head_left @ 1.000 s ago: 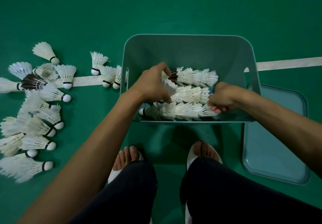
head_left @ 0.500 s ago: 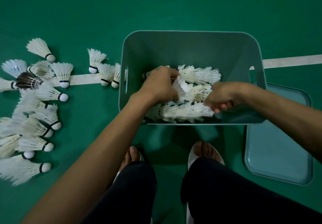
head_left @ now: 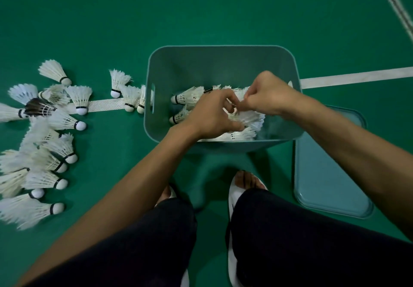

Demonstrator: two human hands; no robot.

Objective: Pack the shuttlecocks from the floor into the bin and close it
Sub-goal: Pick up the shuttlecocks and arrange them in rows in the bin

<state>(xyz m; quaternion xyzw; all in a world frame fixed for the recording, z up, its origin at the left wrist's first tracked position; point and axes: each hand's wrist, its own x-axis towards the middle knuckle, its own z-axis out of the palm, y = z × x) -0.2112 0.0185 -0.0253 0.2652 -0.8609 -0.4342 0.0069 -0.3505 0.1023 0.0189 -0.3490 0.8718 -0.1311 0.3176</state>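
From the head view, looking down into the teal bin (head_left: 223,63): gripping with the left hand (head_left: 212,117), fingers curled round the packed shuttlecocks (head_left: 186,96) lying on their sides at the bottom; pinching with the right hand (head_left: 268,96), fingertips closed on feather ends directly beyond and to the right of the left grip, almost touching it. Judged as nesting or tidying a row inside the bin, with much left to pack. Hold the row steady in the left grip and slide with the right along the row's axis, not across it, to spare the feathers. Squeeze lightly to avoid crushing a skirt. Lay the row flat against those lying beneath the grip, corks pointing away to the left like the two visible there. Then reach well to the left of the grip, past the bin's wall, for the loose shuttlecocks (head_left: 58,152) scattered over the green floor (head_left: 201,7) and the white line (head_left: 105,104), perhaps starting with the three just outside the handle slot. Leave the lid (head_left: 328,164), flat on the floor below and to the right of the right grip, until last.
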